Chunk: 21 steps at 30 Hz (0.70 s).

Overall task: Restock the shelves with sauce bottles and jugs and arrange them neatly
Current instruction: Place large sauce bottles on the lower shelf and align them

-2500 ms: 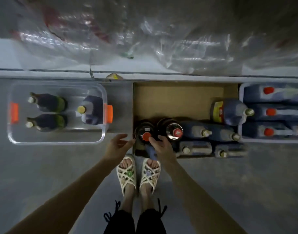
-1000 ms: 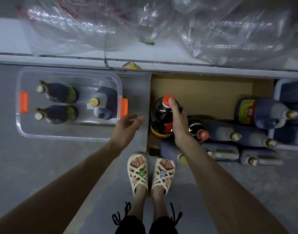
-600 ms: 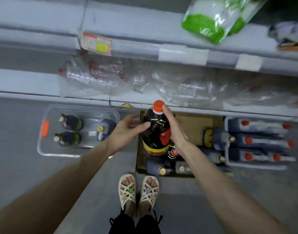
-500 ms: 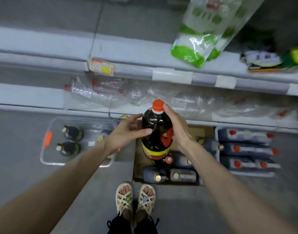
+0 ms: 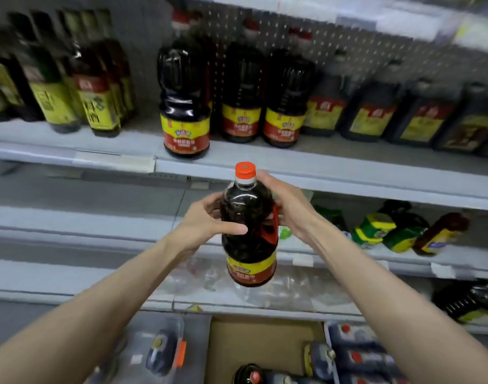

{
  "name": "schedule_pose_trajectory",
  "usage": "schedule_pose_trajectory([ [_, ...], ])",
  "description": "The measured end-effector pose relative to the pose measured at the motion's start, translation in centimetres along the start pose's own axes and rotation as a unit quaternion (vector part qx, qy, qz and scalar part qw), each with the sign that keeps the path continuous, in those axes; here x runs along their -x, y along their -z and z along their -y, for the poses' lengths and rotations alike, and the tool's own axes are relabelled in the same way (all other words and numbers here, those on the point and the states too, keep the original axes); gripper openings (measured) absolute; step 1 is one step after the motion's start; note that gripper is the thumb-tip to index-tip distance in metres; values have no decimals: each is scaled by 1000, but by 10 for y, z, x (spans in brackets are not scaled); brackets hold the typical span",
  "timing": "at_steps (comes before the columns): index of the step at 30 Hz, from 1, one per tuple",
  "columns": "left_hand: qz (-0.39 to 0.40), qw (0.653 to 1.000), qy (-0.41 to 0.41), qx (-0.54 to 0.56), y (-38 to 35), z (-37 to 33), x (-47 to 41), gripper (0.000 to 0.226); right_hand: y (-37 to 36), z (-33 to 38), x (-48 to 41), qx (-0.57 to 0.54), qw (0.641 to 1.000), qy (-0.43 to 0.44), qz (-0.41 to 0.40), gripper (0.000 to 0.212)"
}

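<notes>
Restocking: left hand [image 5: 202,225], right hand [image 5: 291,209] grasp dark orange-capped plastic sauce bottle [image 5: 249,253], mid-frame.
Likely next: stand it beside matching bottles [image 5: 241,92] above.

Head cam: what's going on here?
A person is restocking shelves. Both hands hold one dark sauce bottle with an orange cap upright in front of the shelving: the left hand wraps its left side and the right hand is at the red handle side. Matching bottles with the same yellow-and-red label stand on the shelf just above. The held bottle is not yet placed. A cardboard box on the floor holds more.
</notes>
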<state>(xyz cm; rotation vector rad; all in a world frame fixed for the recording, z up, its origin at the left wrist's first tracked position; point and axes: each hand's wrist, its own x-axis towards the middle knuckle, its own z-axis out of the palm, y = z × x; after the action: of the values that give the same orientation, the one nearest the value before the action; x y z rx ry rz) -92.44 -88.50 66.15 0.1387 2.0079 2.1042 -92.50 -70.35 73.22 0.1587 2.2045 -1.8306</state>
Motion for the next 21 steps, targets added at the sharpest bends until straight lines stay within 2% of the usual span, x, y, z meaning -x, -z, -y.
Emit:
schedule_pose_trajectory([
  [3,-12,999,-28,-9,-3,-55,1,69,9,46,10,4,999,39,1,37],
  [7,-64,995,-67,-23,-5,-107,-5,88,19,95,16,-4,992,130,6,13],
  [10,-91,990,-99,-34,-7,-133,-12,96,25,120,13,-4,986,164,9,24],
  [14,-102,985,-129,-47,-9,-164,-27,63,31,144,3,-25,983,183,15,41],
  [16,-109,984,-136,-44,-6,-175,-38,55,32,155,-8,-24,982,184,27,40],
  [21,-111,980,-157,-49,5,-184,-70,60,34,165,-39,-29,978,201,41,27],
])
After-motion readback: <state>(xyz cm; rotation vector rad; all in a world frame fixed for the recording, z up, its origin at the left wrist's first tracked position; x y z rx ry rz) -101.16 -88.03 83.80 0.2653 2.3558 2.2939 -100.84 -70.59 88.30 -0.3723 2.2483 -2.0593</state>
